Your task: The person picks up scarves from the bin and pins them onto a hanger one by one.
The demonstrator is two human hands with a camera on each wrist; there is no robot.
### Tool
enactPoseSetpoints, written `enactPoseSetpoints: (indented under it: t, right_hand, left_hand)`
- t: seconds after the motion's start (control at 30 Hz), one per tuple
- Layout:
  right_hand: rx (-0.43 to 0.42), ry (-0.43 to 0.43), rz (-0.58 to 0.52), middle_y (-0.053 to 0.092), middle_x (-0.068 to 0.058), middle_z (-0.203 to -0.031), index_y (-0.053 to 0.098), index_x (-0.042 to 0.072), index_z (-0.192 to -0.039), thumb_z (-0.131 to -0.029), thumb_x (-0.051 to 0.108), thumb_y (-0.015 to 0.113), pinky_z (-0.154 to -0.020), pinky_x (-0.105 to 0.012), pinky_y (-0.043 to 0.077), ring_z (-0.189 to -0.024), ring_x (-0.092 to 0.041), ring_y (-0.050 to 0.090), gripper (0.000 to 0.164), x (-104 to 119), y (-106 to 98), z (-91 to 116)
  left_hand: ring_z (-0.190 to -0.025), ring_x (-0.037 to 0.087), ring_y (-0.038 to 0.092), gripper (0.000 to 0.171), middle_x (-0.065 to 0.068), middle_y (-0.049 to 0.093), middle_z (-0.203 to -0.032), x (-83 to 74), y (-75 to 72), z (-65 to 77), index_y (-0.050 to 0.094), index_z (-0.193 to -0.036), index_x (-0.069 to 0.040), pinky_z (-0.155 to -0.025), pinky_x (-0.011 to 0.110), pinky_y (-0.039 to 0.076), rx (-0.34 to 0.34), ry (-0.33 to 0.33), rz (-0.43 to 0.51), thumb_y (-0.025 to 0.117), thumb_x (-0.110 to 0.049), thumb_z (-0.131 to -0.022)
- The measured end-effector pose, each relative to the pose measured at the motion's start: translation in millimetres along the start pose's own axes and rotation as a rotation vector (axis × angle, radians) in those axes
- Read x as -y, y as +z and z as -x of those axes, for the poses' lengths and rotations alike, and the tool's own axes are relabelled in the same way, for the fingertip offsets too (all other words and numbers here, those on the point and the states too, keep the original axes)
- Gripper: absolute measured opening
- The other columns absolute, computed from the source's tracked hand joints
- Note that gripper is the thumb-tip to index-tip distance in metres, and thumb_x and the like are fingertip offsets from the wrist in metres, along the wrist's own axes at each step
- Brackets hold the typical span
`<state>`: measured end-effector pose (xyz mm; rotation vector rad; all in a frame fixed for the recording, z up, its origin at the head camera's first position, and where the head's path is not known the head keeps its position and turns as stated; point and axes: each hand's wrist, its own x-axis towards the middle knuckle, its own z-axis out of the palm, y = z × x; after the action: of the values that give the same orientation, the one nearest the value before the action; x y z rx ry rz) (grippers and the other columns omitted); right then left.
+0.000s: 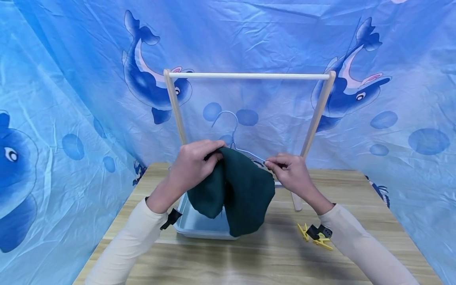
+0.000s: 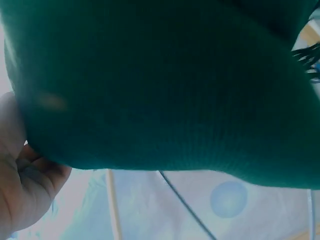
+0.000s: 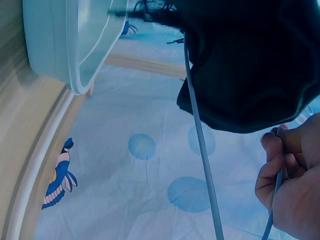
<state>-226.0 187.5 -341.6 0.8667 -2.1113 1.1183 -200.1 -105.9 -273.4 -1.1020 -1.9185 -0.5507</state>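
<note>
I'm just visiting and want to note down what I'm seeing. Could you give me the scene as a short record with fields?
Left hand: grips a dark green cloth
Right hand: pinches a wire hanger
Hanger: partly covered by the cloth; hook up, not on the rack's bar
Rack: wooden uprights, white top bar, behind the hands
Tub: pale blue, on the table, partly hidden by the cloth
Clips: yellow, on the table near the right wrist
Backdrop: blue sheet with cartoon sea animals

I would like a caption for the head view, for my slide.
Left hand grips dark green cloth, right hand pinches a thin hanger, in front of a rack.
</note>
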Motion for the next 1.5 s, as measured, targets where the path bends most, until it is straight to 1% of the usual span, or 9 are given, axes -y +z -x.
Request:
enactPoseSetpoints:
  t: [0.13, 0.3, 0.53, 0.73, 0.87, 0.97, 1.07, 1.27, 1.5]
  right_hand:
    - [-0.010, -0.007, -0.007, 0.065, -0.001, -0.070, 0.082, 0.002, -0.096, -0.091, -0.002, 0.074, -0.051, -0.018, 0.038, -0.057, -0.007, 0.048, 0.010, 1, -1, -1]
    - [0.015, 0.028, -0.039, 0.065, -0.001, -0.071, 0.082, 0.002, -0.097, -0.092, -0.001, 0.073, -0.054, -0.019, 0.044, -0.061, -0.009, 0.052, 0.010, 5, -3, -1]
    - [0.057, 0.042, -0.090, 0.072, -0.006, -0.080, 0.080, -0.003, -0.099, -0.093, -0.004, 0.070, -0.062, -0.020, 0.056, -0.067, -0.016, 0.068, 0.012, 7, -2, 2]
    - [0.082, 0.001, -0.125, 0.070, -0.003, -0.077, 0.080, -0.001, -0.098, -0.093, -0.005, 0.070, -0.058, -0.019, 0.051, -0.063, -0.017, 0.062, 0.012, 9, -1, -2]
    - [0.097, -0.012, -0.138, 0.068, -0.002, -0.076, 0.081, 0.001, -0.097, -0.092, -0.005, 0.071, -0.056, -0.020, 0.050, -0.064, -0.012, 0.060, 0.013, 10, 0, -2]
    - [0.101, -0.006, -0.142, 0.067, -0.002, -0.076, 0.081, 0.001, -0.097, -0.092, -0.004, 0.071, -0.058, -0.020, 0.050, -0.065, -0.012, 0.059, 0.012, 10, 1, -2]
    - [0.101, 0.001, -0.153, 0.067, -0.002, -0.076, 0.080, 0.001, -0.097, -0.092, -0.005, 0.070, -0.059, -0.019, 0.050, -0.065, -0.012, 0.058, 0.013, 11, 1, -2]
    - [0.092, -0.018, -0.168, 0.067, -0.001, -0.075, 0.080, 0.001, -0.096, -0.092, -0.008, 0.070, -0.056, -0.021, 0.050, -0.063, -0.011, 0.058, 0.014, 14, -1, -4]
    - [0.111, -0.031, -0.184, 0.067, -0.002, -0.076, 0.079, -0.001, -0.096, -0.091, -0.011, 0.069, -0.060, -0.021, 0.053, -0.065, -0.011, 0.060, 0.015, 16, -5, -5]
  left_hand:
    - [-0.089, 0.025, 0.075, 0.025, 0.013, 0.077, -0.101, -1.3, -4.2, -3.7, 0.076, -0.113, -0.001, -0.083, 0.041, 0.060, 0.063, -0.032, 0.021, 0.077, 0.001, -0.088]
    - [-0.093, 0.023, 0.076, 0.024, 0.012, 0.077, -0.105, -2.2, 0.1, -1.2, 0.077, -0.114, -0.003, -0.085, 0.038, 0.060, 0.131, -0.047, -0.023, 0.078, -0.004, -0.089]
    - [-0.090, 0.022, 0.076, 0.029, 0.010, 0.078, -0.102, -2.1, 10.1, 8.6, 0.076, -0.114, -0.003, -0.083, 0.037, 0.060, 0.106, 0.016, -0.072, 0.082, -0.006, -0.085]
    - [-0.082, 0.021, 0.076, 0.031, 0.009, 0.078, -0.094, -4.3, 21.6, 15.6, 0.075, -0.111, -0.002, -0.080, 0.035, 0.060, 0.086, 0.075, -0.152, 0.086, -0.011, -0.083]
    - [-0.068, 0.021, 0.073, 0.029, 0.009, 0.075, -0.081, -7.2, 31.9, 19.7, 0.074, -0.106, 0.001, -0.063, 0.029, 0.059, 0.030, 0.029, -0.244, 0.085, -0.014, -0.084]
    - [-0.057, 0.021, 0.068, 0.026, 0.009, 0.071, -0.072, -9.2, 37.9, 22.4, 0.074, -0.103, 0.003, -0.048, 0.025, 0.051, -0.032, -0.020, -0.296, 0.083, -0.012, -0.085]
    - [-0.054, 0.021, 0.066, 0.024, 0.010, 0.070, -0.070, -10.1, 41.1, 24.5, 0.074, -0.102, 0.005, -0.044, 0.024, 0.047, -0.069, -0.058, -0.318, 0.081, -0.011, -0.085]
    - [-0.068, 0.022, 0.073, 0.019, 0.009, 0.076, -0.084, -6.9, 52.6, 27.5, 0.075, -0.102, -0.002, -0.056, 0.030, 0.056, -0.035, -0.128, -0.260, 0.080, -0.014, -0.089]
    - [-0.092, 0.023, 0.073, 0.020, 0.006, 0.078, -0.101, -2.1, 60.7, 31.6, 0.079, -0.106, -0.009, -0.076, 0.039, 0.060, 0.004, -0.326, -0.042, 0.079, -0.019, -0.089]
